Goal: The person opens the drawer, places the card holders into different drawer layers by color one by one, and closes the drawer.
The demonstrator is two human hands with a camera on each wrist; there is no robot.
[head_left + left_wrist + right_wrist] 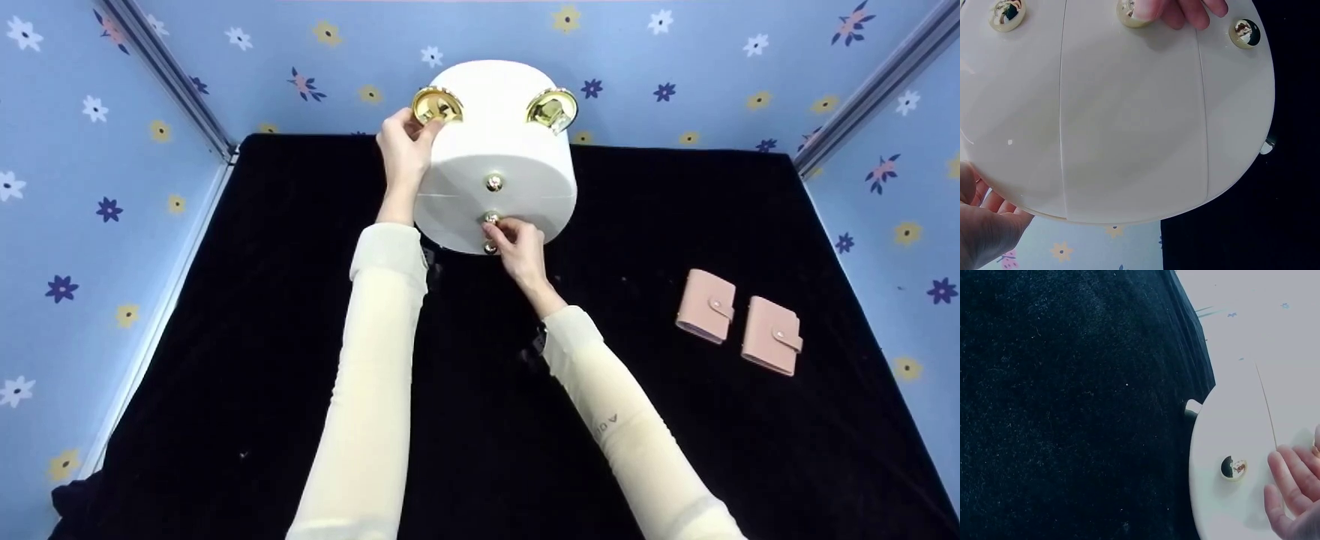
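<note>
Upright stands a white cabinet [499, 135] near the far edge of the black cloth [262, 337], its vertical row of gold knobs [493, 182] facing the person.
The right hand [523, 249] pinches the middle knob [491, 217]; the left hand [406, 150] is at a gold ear [437, 101], its grip unclear. The left wrist view alone shows two seams [1062, 129]; the head view alone, pink notebooks [706, 304] toward the right edge. The interior is hidden.

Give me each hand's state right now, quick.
Left hand: against the side of the white box by a gold cup; gripping or just steadying, can't tell.
Right hand: closed, pinching the middle gold knob.
</note>
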